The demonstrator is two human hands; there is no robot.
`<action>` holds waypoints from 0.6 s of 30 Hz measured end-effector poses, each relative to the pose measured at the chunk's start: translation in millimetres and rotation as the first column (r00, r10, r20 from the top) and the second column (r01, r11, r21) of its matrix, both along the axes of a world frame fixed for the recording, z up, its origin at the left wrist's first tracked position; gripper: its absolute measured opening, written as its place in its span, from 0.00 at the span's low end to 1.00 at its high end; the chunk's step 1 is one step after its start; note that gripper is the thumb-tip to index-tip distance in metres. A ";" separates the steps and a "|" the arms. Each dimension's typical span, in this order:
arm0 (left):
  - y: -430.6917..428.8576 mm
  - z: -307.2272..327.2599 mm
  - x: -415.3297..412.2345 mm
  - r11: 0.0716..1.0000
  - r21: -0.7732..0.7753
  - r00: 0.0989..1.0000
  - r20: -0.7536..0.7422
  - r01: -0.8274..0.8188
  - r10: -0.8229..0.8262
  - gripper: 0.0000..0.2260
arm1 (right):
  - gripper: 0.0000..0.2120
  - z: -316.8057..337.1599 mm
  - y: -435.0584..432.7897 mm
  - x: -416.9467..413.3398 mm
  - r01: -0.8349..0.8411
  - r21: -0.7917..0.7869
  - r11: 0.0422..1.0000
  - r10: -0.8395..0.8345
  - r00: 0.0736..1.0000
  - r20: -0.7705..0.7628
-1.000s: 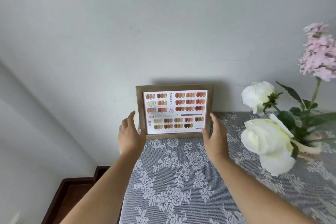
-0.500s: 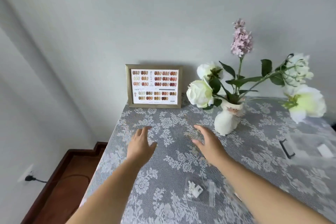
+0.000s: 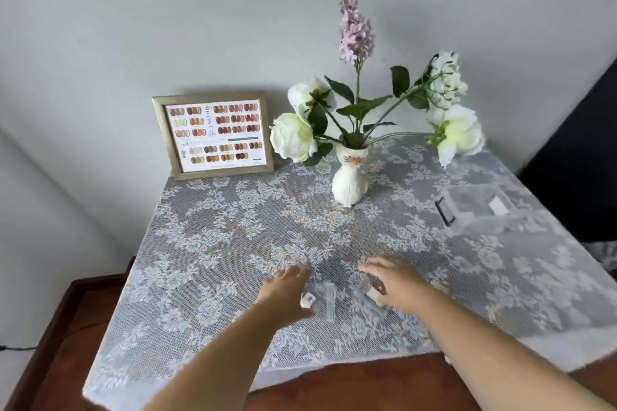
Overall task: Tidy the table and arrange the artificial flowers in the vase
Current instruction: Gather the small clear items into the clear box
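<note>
A white cat-shaped vase (image 3: 347, 183) stands upright at the back middle of the lace-covered table (image 3: 213, 243). It holds white roses (image 3: 292, 137), a lilac sprig (image 3: 355, 30) and more white blooms (image 3: 459, 133) leaning right. Near the front edge lie small clear plastic packets (image 3: 329, 302), one with a pink-white tag (image 3: 307, 300). My left hand (image 3: 287, 290) hovers palm down just left of the tagged packet, fingers extended. My right hand (image 3: 399, 287) lies over another clear packet (image 3: 369, 299), fingers spread; both are blurred.
A framed nail-colour chart (image 3: 213, 135) leans against the wall at the back left. A clear plastic box (image 3: 477, 207) with a black handle sits at the right. A dark object (image 3: 574, 160) stands beyond the right edge. Brown wood (image 3: 66, 327) shows below the cloth.
Both hands let go of the framed chart and drew back to the packets at the table's front edge. The view pulled back, bringing the whole vase into sight.
</note>
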State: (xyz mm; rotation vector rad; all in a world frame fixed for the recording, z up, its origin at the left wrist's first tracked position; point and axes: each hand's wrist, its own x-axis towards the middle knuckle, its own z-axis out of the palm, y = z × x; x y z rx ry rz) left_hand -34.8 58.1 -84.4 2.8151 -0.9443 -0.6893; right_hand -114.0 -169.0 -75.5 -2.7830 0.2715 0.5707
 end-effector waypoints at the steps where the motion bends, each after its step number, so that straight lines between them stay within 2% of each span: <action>1: -0.7 -1.9 -0.8 1.000 0.013 1.000 0.008 0.020 -0.020 0.38 | 0.40 -0.7 -0.5 -2.2 -0.012 -0.036 0.999 0.011 1.000 -0.017; 5: -1.6 -5.7 2.2 0.998 0.030 0.997 0.052 0.057 -0.059 0.37 | 0.46 -1.6 0.4 -1.2 -0.057 -0.138 0.989 0.046 0.996 -0.083; 8: -3.0 -6.8 7.2 0.998 0.022 0.997 0.046 0.062 -0.063 0.35 | 0.44 -3.0 1.5 5.7 -0.066 -0.151 0.986 0.056 0.996 -0.064; 11: -3.7 -8.3 12.6 0.999 -0.028 0.998 0.042 0.045 -0.043 0.29 | 0.38 -4.3 -0.5 11.6 -0.056 -0.153 0.987 0.057 0.998 0.006; 13: -3.5 -7.6 16.9 0.997 -0.076 0.999 0.022 0.029 -0.027 0.21 | 0.31 -2.4 -2.6 12.5 -0.027 -0.140 0.990 0.034 0.998 0.045; 16: -3.1 2.6 27.6 0.986 -0.166 0.990 -0.142 -0.005 -0.019 0.09 | 0.15 4.1 -8.8 14.3 0.048 -0.070 0.996 -0.046 0.998 0.039; 18: -4.5 14.6 38.3 0.978 -0.210 0.970 -0.237 0.003 -0.054 0.07 | 0.12 14.4 -13.8 17.1 0.132 0.049 0.990 -0.131 0.991 -0.030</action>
